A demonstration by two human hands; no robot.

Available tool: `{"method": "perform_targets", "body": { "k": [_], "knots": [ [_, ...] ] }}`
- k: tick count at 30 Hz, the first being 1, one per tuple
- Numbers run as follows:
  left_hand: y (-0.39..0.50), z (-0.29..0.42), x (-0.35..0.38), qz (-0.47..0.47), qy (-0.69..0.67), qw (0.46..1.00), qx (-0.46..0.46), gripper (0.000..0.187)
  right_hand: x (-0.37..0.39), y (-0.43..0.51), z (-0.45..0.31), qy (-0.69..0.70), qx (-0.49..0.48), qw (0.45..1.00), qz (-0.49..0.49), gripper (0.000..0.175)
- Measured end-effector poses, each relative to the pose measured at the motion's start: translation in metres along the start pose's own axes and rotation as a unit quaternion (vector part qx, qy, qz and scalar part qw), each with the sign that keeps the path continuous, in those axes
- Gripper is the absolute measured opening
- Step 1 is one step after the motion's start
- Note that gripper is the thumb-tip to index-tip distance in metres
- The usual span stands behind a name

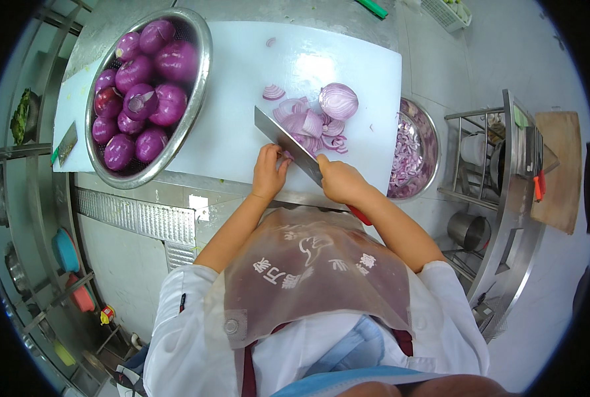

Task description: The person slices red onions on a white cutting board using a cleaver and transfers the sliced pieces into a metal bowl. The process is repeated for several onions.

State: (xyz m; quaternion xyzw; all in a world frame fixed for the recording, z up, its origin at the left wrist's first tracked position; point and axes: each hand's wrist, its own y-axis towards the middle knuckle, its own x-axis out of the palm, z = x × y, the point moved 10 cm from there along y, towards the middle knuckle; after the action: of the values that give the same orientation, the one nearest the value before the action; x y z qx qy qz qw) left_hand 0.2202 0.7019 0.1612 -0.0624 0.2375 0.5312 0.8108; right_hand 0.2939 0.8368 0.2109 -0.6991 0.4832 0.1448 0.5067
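My right hand (pixel 343 179) grips a cleaver (pixel 287 139) with a broad steel blade; its red handle (pixel 359 214) shows below the wrist. The blade slants over a white cutting board (pixel 235 94). At the near side of the blade, my left hand (pixel 270 171) pinches a small piece of red onion (pixel 288 155) between thumb and fingers. Beyond the blade lie cut onion pieces (pixel 302 121), partly hidden by it. Behind these rests an onion half (pixel 338 101), showing its ringed cut face. A loose onion slice (pixel 273 92) lies to the left.
A steel colander (pixel 203 64) of whole peeled red onions (pixel 133 72) stands on the board's left side. Another blade (pixel 68 144) lies at the far left. Below the board's right edge, a steel bowl (pixel 431 149) holds chopped onion (pixel 406 154). A steel rack (pixel 511 198) stands at right.
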Motion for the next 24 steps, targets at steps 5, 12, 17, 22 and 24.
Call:
{"method": "perform_targets", "body": {
  "k": [5,12,17,22,24],
  "knots": [
    [0.007,0.013,0.004,-0.007,0.103,0.994,0.031,0.027,-0.009,-0.013,0.013,0.024,0.004,1.0,0.013,0.028],
    [-0.003,-0.001,0.002,-0.139,0.178,0.974,0.014,0.02,-0.028,-0.042,0.04,0.194,0.015,0.973,0.121,0.027],
    [-0.049,-0.037,-0.089,-0.103,0.173,0.977,-0.068,0.024,-0.033,-0.071,0.084,0.323,0.096,0.924,0.183,0.028],
    [-0.096,-0.073,-0.161,-0.166,0.367,0.894,-0.199,0.031,-0.03,-0.092,0.119,0.347,0.104,0.895,0.259,0.033],
    [-0.084,-0.057,-0.154,-0.131,0.353,0.911,-0.169,0.036,-0.027,-0.098,0.13,0.333,0.099,0.892,0.288,0.032]
  ]
}}
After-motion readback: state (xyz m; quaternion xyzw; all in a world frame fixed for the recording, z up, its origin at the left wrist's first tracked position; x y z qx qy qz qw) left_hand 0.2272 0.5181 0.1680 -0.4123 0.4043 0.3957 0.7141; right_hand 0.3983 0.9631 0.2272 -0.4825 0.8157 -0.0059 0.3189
